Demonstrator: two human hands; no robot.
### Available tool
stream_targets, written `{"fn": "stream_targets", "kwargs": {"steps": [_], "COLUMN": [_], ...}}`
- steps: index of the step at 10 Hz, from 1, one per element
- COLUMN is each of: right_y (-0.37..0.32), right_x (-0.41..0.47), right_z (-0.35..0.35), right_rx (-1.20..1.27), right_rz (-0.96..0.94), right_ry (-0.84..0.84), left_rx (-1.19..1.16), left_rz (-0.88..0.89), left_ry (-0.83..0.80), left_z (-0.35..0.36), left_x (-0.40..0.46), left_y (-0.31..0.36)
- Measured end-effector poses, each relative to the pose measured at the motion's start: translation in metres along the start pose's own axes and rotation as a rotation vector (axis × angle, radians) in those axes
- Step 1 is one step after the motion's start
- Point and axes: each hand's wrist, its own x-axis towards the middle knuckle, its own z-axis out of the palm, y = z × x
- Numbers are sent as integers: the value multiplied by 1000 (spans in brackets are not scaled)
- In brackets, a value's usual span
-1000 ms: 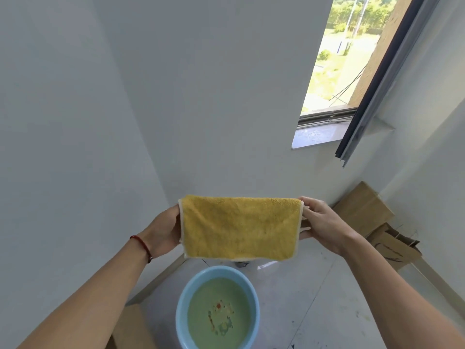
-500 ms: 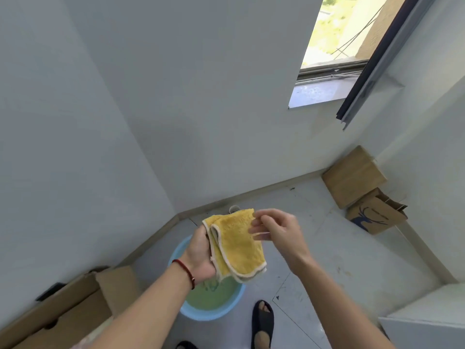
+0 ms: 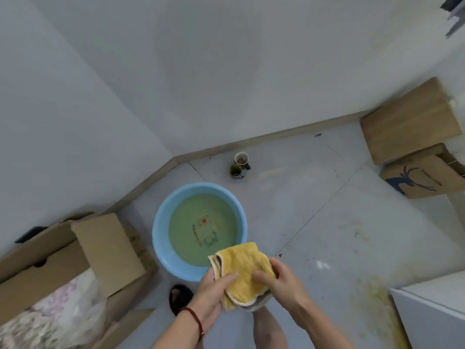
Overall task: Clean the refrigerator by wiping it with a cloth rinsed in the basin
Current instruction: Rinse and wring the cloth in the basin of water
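A folded yellow cloth [image 3: 241, 265] with a pale trim is held between both hands just above the near rim of the blue basin [image 3: 161, 248]. My left hand [image 3: 214, 290] grips its lower left part, thumb on top. My right hand [image 3: 279, 278] grips its right side, fingers curled over the fabric. The basin stands on the floor and holds greenish water. A white surface [image 3: 432, 308] at the lower right may be the refrigerator's top; I cannot tell.
An open cardboard box [image 3: 75, 260] with plastic-wrapped contents sits at the left. Two cups [image 3: 239, 163] stand near the wall corner. Cardboard pieces [image 3: 407, 127] and a paper bag [image 3: 425, 177] lie at the right. A dark slipper [image 3: 180, 298] is below the basin.
The cloth was stretched flat between both hands, then folded. My view has tilted down to the floor, and both hands now hold the folded cloth low over the basin's near rim.
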Motion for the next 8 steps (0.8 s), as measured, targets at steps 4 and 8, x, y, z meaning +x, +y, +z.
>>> {"fn": "stream_targets", "kwargs": {"steps": [4,8], "right_y": [91,119], "right_x": [247,295], "right_z": [-10,26], "right_rx": [82,-317], "right_rz": [-40,-50], "right_ry": [181,-19], "left_rx": [537,691], "left_rz": [405,190], "left_ry": [218,165], "left_z": [-7,18], "left_x": [259,294], "left_y": [10,-11]}}
